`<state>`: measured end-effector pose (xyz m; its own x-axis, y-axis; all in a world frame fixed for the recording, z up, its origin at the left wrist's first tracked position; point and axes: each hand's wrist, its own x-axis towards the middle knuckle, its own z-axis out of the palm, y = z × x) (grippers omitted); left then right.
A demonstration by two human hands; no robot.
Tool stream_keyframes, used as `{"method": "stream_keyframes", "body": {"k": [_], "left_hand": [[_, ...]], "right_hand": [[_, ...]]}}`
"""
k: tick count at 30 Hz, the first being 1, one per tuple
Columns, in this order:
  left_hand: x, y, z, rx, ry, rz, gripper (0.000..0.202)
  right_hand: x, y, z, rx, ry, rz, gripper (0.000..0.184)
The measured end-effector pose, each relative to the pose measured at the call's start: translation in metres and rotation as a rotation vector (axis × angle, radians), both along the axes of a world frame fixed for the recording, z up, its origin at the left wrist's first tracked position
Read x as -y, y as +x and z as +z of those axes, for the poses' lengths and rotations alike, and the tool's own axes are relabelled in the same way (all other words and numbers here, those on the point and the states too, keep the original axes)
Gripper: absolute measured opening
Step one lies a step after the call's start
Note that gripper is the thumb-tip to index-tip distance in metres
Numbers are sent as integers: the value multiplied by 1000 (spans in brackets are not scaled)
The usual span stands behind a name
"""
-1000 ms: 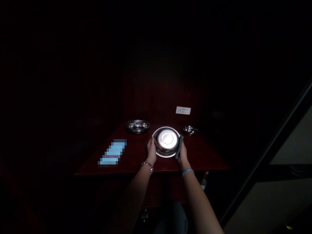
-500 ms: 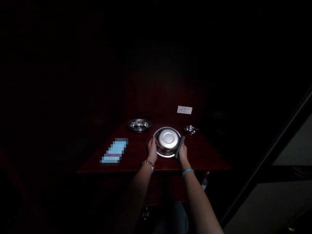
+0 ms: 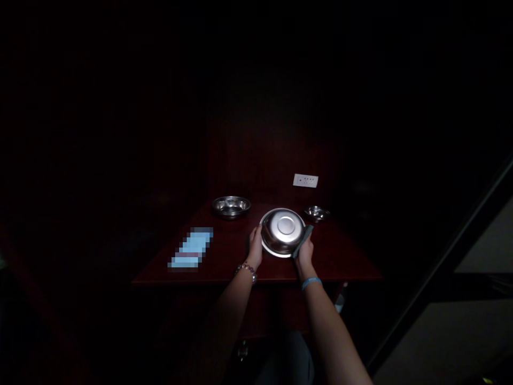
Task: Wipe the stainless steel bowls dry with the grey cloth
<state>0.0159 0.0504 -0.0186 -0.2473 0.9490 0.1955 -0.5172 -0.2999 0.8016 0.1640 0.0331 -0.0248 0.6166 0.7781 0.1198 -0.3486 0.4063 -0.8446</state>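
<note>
A shiny metal bowl (image 3: 284, 231), its base turned up toward me, is held between my two hands over the dark red table (image 3: 232, 262). My left hand (image 3: 255, 247) grips the bowl's left rim, with a beaded bracelet on that wrist. On the opposite side, my right hand (image 3: 305, 250) presses a grey-green cloth (image 3: 303, 241) against the right rim. A blue band circles the right wrist. The fingers under the bowl are hidden.
A wider metal bowl (image 3: 231, 207) stands at the back left, and a smaller one (image 3: 316, 214) at the back right. A blurred-out bluish rectangle (image 3: 191, 248) lies on the left. A white socket plate (image 3: 305, 181) is on the back wall.
The bowl and both hands have shifted slightly to the right, and the bowl's tilt has changed a little. The cloth has moved along with the right hand. The whole view has drifted slightly.
</note>
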Motion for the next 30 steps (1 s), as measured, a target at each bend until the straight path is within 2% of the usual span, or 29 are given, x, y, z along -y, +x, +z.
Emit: {"method": "stream_keyframes", "body": {"k": [5, 14, 19, 30], "left_hand": [[11, 5, 9, -105, 69, -97, 27], [7, 7, 9, -36, -6, 17, 20], [5, 3, 9, -45, -6, 88, 19], [1, 2, 5, -22, 61, 91, 23]], "right_hand": [[2, -1, 5, -99, -137, -130, 59], [2, 0, 1, 96, -119, -79, 50], [5, 1, 2, 132, -112, -48, 53], [6, 1, 5, 117, -87, -12, 48]]}}
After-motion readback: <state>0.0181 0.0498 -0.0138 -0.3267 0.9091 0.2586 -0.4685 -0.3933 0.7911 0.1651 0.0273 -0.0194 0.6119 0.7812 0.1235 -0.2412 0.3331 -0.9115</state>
